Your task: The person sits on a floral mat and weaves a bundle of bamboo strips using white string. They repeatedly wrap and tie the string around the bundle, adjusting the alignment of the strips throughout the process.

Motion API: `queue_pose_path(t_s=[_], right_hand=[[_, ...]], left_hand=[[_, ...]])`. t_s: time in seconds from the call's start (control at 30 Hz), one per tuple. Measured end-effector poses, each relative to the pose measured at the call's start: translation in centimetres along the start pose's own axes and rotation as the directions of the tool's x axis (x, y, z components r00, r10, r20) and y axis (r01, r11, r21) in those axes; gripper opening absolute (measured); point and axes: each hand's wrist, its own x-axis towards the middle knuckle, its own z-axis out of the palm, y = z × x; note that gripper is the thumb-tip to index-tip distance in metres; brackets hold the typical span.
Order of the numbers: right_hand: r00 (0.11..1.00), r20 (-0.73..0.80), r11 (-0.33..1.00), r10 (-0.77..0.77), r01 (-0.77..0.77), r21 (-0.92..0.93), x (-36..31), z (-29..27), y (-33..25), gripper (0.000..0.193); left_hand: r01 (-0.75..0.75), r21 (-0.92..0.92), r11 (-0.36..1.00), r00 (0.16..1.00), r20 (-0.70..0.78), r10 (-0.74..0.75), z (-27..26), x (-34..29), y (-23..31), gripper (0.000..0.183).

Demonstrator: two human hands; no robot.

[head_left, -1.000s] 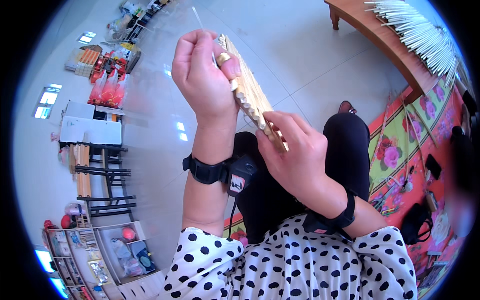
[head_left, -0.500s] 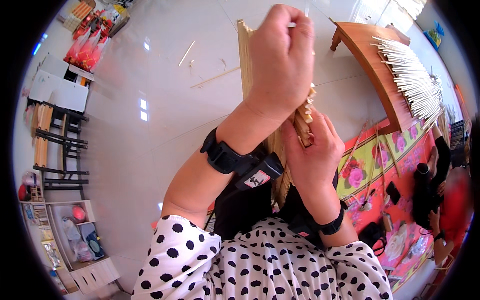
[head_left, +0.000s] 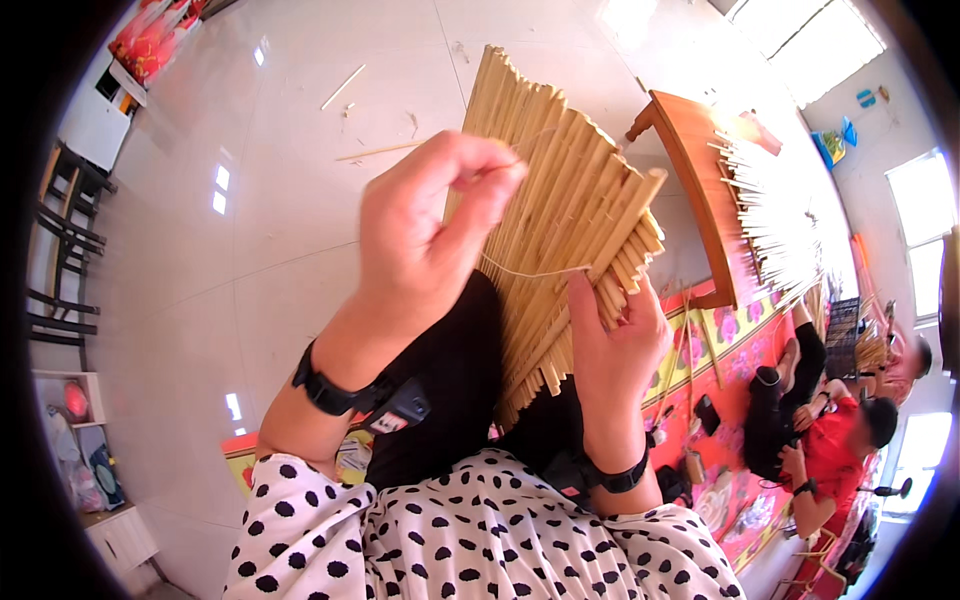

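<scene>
A panel of pale reed-like stalks [head_left: 560, 150], laid side by side, slants over my black-clad lap. My right hand [head_left: 625, 340] grips its right edge, thumb on top and fingers among the cut stalk ends. A thin pale thread [head_left: 535, 273] comes out near that thumb and curves across the stalks toward my left hand [head_left: 425, 225]. Above the panel's left side, my left hand is closed in a pinch on the thread; whether a needle is there too is hidden by the fingers. Both wrists wear black straps with small devices.
To the right, a wooden bench [head_left: 690, 200] carries a spread of pale sticks [head_left: 770, 215]. Beyond a flowered mat [head_left: 725, 370], a person in red [head_left: 835, 450] sits, with another person behind. Loose stick pieces [head_left: 343, 87] lie on the tiles; dark folded stools [head_left: 65, 240] stand left.
My left hand has come down and left from above the panel, uncovering the stalks and thread. The panel has turned its broad face toward me. My right hand keeps its hold; the view has shifted.
</scene>
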Motion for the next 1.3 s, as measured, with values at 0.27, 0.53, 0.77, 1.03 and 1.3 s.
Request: queue_pose_path(t_s=[0.27,0.53,0.77,1.03,1.3], right_hand=[[0.999,-0.054,0.999,0.001,-0.003,-0.042,-0.6,0.2,0.5,0.021],[0.996,-0.088,1.000,-0.019,0.020,0.006,-0.9,0.4,0.9,0.020],[0.996,-0.090,1.000,-0.002,0.000,-0.015,-1.1,0.3,0.5,0.017],[0.994,-0.109,0.999,-0.022,0.019,-0.028,-1.4,0.1,0.6,0.012],[0.993,-0.118,1.000,-0.029,0.030,0.000,-1.4,0.1,0.4,0.013]], left_hand=[[0.197,0.107,0.975,0.953,0.214,-0.216,-2.6,-2.7,2.1,0.008],[0.067,0.190,0.980,0.962,0.247,-0.114,-1.8,-3.5,0.9,0.010],[0.022,0.202,0.979,0.970,0.234,-0.070,-0.8,-3.9,0.8,0.017],[-0.081,0.321,0.944,0.957,0.290,-0.017,-0.2,-3.8,1.2,0.021],[-0.113,0.350,0.930,0.950,0.313,-0.003,-0.1,-3.7,1.4,0.020]])
